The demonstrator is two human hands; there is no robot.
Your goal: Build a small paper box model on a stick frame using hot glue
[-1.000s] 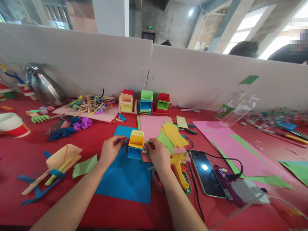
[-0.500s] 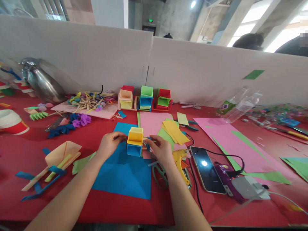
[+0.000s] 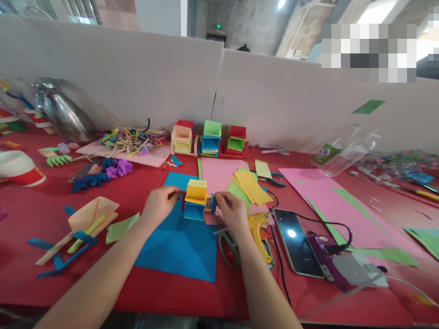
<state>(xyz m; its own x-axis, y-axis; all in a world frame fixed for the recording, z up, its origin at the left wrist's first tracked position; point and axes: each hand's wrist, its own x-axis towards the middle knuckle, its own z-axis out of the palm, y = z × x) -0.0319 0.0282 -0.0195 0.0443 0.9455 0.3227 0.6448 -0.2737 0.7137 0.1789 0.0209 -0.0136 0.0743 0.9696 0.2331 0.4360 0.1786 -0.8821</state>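
Note:
A small paper model, a yellow box stacked on a blue box (image 3: 195, 202), stands on a blue paper sheet (image 3: 181, 244) in the middle of the red table. My left hand (image 3: 159, 204) pinches its left side with closed fingers. My right hand (image 3: 232, 211) pinches a small blue strip and stick at its right side. Several similar stacked paper boxes (image 3: 210, 139) stand in a row at the white partition behind.
Scissors (image 3: 228, 242) and a yellow glue gun (image 3: 258, 233) lie right of my right hand, then a phone (image 3: 297, 241) with a cable. Pink, yellow and green paper sheets (image 3: 252, 187) lie behind. A steel kettle (image 3: 66, 112), sticks (image 3: 128, 141) and paper crafts (image 3: 77, 228) are on the left.
Both hands stay on the box model. The view has drifted slightly; the model and hands sit a little further from me, and my right fingers have shifted on the blue strip.

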